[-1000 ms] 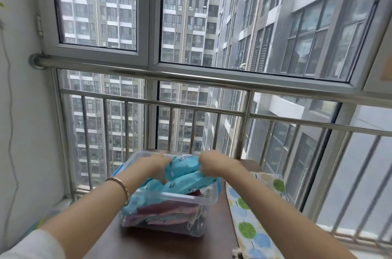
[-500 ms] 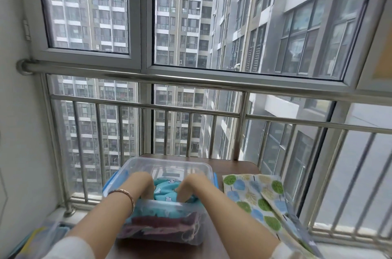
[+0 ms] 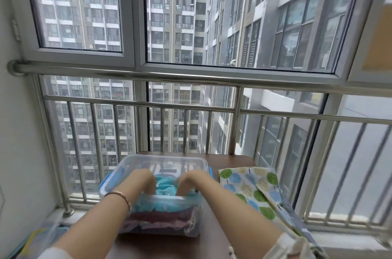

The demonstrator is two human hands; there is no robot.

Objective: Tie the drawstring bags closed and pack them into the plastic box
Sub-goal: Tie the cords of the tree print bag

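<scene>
Both hands are reaching down into the plastic box (image 3: pixel 161 158). The left hand (image 3: pixel 144 180) and the right hand (image 3: pixel 191 180) are pushing at the teal drawstring bag (image 3: pixel 166 187), which is lying on top of darker bags inside. The fingertips are sinking into the cloth, so I cannot tell whether they are pinching or only pressing. The soft pile may be springing back above the rim on release. Uneven pushing could be sliding the box along the surface (image 3: pixel 231 159), where the leaf-print bag (image 3: pixel 248 186) is lying just beside it.
</scene>
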